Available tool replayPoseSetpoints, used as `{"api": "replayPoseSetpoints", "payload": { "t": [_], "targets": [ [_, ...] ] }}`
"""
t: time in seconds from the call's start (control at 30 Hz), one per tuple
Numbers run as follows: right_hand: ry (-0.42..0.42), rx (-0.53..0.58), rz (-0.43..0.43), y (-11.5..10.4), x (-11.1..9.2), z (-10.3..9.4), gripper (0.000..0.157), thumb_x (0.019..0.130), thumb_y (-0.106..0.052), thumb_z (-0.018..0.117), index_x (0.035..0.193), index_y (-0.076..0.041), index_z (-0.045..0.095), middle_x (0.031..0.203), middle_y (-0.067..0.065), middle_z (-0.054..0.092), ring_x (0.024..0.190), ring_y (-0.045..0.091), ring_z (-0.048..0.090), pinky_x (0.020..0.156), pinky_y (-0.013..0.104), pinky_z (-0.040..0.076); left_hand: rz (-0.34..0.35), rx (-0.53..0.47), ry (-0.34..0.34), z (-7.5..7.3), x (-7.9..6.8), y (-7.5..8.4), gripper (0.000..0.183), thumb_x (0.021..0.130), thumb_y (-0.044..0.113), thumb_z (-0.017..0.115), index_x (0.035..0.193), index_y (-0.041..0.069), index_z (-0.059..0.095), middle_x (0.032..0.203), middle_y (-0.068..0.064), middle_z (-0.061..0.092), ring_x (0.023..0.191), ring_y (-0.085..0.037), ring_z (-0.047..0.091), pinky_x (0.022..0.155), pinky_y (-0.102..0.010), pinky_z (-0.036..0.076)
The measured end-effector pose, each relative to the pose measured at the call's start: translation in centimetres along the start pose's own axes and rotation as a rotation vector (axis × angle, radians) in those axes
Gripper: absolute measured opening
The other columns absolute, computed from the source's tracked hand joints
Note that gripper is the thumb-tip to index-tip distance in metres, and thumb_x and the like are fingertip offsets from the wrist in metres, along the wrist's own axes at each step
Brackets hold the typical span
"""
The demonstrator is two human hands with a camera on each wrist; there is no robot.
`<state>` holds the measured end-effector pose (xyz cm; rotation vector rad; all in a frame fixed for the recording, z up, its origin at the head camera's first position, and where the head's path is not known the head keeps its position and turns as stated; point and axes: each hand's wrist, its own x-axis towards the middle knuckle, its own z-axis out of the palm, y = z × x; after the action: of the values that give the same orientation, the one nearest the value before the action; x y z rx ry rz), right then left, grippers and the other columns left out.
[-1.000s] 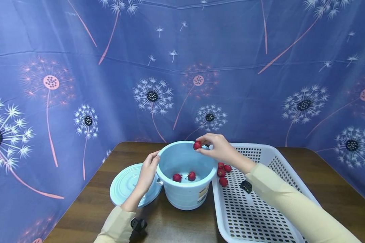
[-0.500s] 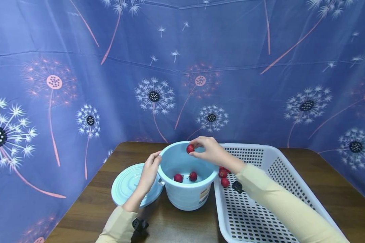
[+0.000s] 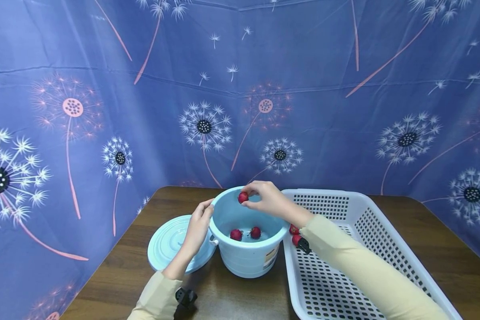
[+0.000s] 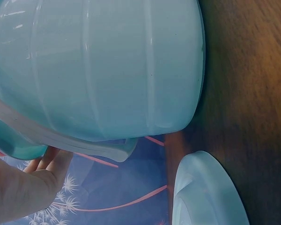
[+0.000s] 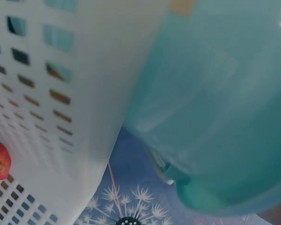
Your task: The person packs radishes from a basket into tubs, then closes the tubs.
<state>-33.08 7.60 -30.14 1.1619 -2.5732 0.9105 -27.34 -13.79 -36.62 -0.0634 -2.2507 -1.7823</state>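
In the head view a light-blue bucket (image 3: 244, 262) stands upright on the table. My left hand (image 3: 198, 227) grips its left rim; in the left wrist view the fingers (image 4: 54, 161) bend at the rim beside the bucket's handle (image 4: 61, 143). My right hand (image 3: 270, 198) pinches a small red hawthorn fruit (image 3: 243, 197) between thumb and fingers over the bucket's mouth. Two like fruits, one left (image 3: 236, 234) and one right (image 3: 255, 232), lie on the bucket's floor. The right hand is barely seen in the right wrist view.
A white perforated basket (image 3: 368, 200) stands right of the bucket, holding more red fruits (image 5: 0, 161) near its left wall, partly hidden by the right arm. A light-blue lid (image 3: 164, 238) lies left, under the left forearm. A blue dandelion-print cloth (image 3: 240, 89) hangs behind the wooden table (image 3: 240, 302).
My right hand has moved left with the pinched fruit, from the bucket's right rear rim to over its mouth. My left hand keeps its grip on the rim.
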Motion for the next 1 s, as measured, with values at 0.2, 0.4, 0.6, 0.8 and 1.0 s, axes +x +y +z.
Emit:
{"api": "replayPoseSetpoints", "payload": {
  "t": [0.2,0.4,0.6,0.8,1.0],
  "targets": [
    [-0.047,-0.012,-0.001,-0.4,0.9,0.7,0.028,0.082,-0.018,0.072,0.106,-0.006,0.067,0.099,0.005,0.067,0.095,0.023,0.065,0.084,0.037,0.053,-0.005,-0.004,-0.008,-0.1,-0.1,-0.1,0.044,0.1,0.031,0.041,0.134,0.004,0.048,0.135,-0.016,0.052,0.124,-0.03,0.049,0.105,-0.048,0.036],
    [-0.098,-0.047,0.007,-0.6,1.5,1.6,0.028,0.082,-0.021,0.072,0.106,-0.007,0.067,0.098,0.004,0.066,0.092,0.017,0.063,0.082,0.033,0.053,-0.006,-0.015,-0.005,0.0,0.0,-0.2,0.042,0.099,0.031,0.043,0.132,0.005,0.049,0.133,-0.015,0.054,0.122,-0.029,0.051,0.104,-0.048,0.037],
    [-0.09,-0.076,0.008,-0.6,1.8,1.9,0.027,0.082,-0.019,0.072,0.106,-0.007,0.067,0.096,0.003,0.066,0.09,0.015,0.062,0.081,0.033,0.053,0.002,-0.016,0.011,-0.2,0.1,-0.2,0.04,0.099,0.029,0.043,0.13,0.005,0.051,0.13,-0.015,0.056,0.12,-0.028,0.052,0.103,-0.047,0.039],
    [-0.104,-0.07,0.019,-0.4,1.9,2.1,0.028,0.083,-0.019,0.072,0.107,-0.006,0.066,0.098,0.004,0.066,0.093,0.021,0.064,0.081,0.033,0.053,-0.005,-0.02,0.005,-0.1,0.1,-0.1,0.04,0.099,0.029,0.043,0.13,0.005,0.051,0.13,-0.015,0.055,0.12,-0.029,0.052,0.103,-0.047,0.039],
    [-0.12,-0.073,0.018,-0.1,2.0,2.4,0.027,0.083,-0.019,0.071,0.108,-0.007,0.066,0.098,0.004,0.067,0.095,0.023,0.064,0.082,0.033,0.052,-0.006,-0.021,0.001,-0.1,0.2,-0.1,0.04,0.099,0.029,0.043,0.13,0.005,0.051,0.13,-0.015,0.055,0.12,-0.028,0.052,0.102,-0.047,0.039]
  ]
}}
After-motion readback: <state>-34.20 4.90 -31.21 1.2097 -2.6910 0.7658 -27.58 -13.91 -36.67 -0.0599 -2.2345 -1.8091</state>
